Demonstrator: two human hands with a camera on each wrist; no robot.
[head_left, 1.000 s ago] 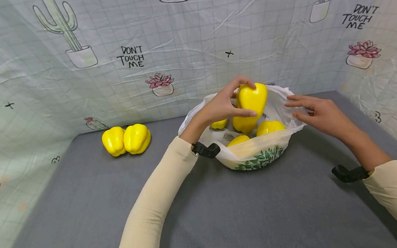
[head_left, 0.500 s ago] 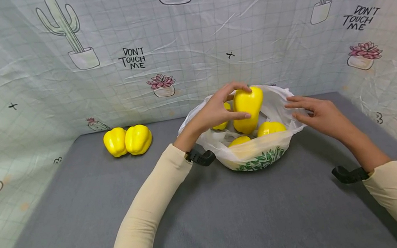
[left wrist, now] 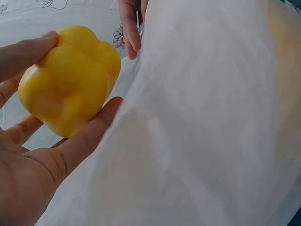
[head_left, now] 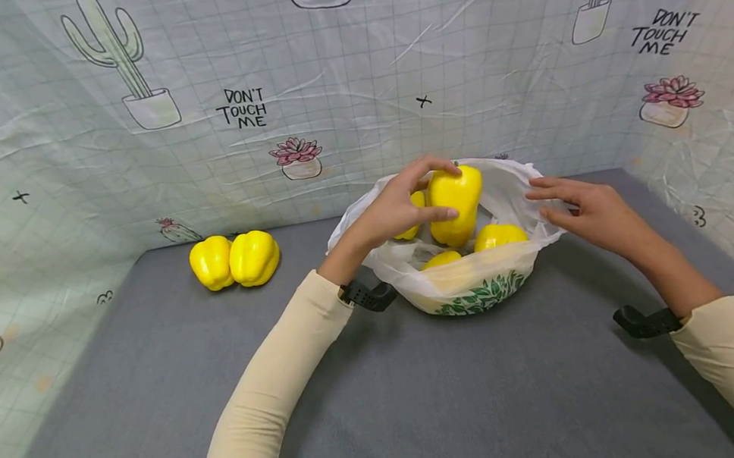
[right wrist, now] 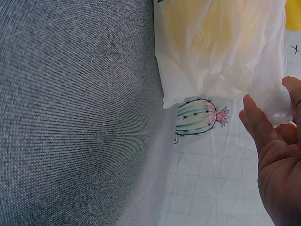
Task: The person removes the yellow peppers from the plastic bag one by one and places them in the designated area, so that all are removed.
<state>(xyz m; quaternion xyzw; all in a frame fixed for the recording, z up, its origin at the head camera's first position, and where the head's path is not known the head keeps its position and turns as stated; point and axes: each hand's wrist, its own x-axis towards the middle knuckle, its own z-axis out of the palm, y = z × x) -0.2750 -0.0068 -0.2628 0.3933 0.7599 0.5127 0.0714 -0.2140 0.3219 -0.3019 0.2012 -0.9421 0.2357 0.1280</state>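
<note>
Over the open mouth of a white plastic bag (head_left: 415, 284) with a green leaf print, my left hand (head_left: 392, 210) grips a yellow bell pepper (head_left: 456, 199). The left wrist view shows that bell pepper (left wrist: 70, 82) between thumb and fingers, beside the bag's white wall (left wrist: 197, 113). My right hand (head_left: 599, 212) is at the bag's right rim. In the right wrist view the fingers and thumb of the right hand (right wrist: 282, 165) pinch the bag's edge. Inside the bag lie more yellow peppers (head_left: 500, 235), partly hidden by its front wall and my left hand.
Two yellow bell peppers (head_left: 254, 258) sit side by side on the grey tabletop (head_left: 172, 375), left of the bag. A printed cloth (head_left: 347, 63) with cactus drawings hangs behind the table and along its sides.
My left hand has shifted left and slightly down with the pepper, uncovering more of a pepper at the bag's left. The right hand has stayed at the rim.
</note>
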